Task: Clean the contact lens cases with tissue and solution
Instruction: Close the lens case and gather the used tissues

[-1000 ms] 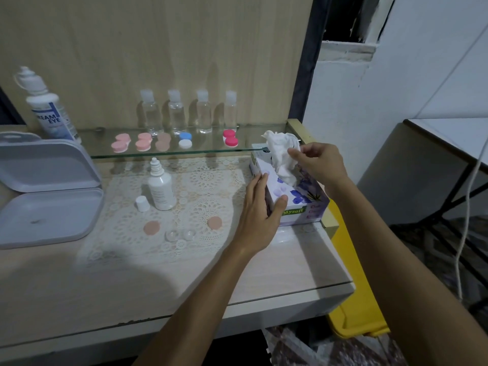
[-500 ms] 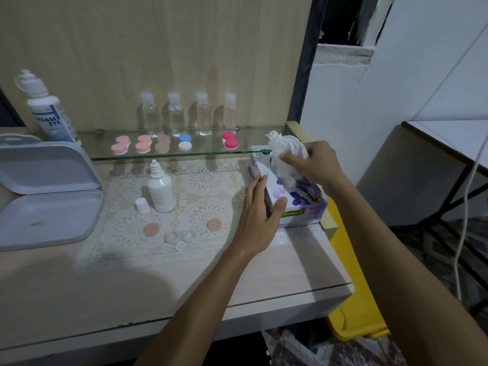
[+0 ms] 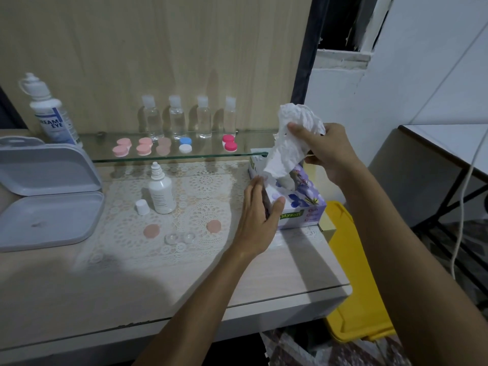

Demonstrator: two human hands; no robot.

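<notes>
Tissue (image 3: 290, 143) pinched in right hand (image 3: 327, 151), partly drawn from tissue box (image 3: 303, 204). Left hand (image 3: 260, 217) flat, fingers straight, bracing box side.

Open counter (image 3: 158, 291) along the near edge, wide enough for a hand. Farther back, crowded: small bottle (image 3: 160, 190) and its cap (image 3: 142, 207) standing mid-mat, two round lids (image 3: 151, 230) and a clear lens case (image 3: 180, 238) lying nearer. Grey box (image 3: 47, 196) blocking the left, tissue box (image 3: 293, 199) the right. Glass shelf (image 3: 171, 156) overhanging the back, packed with cases and bottles.
</notes>
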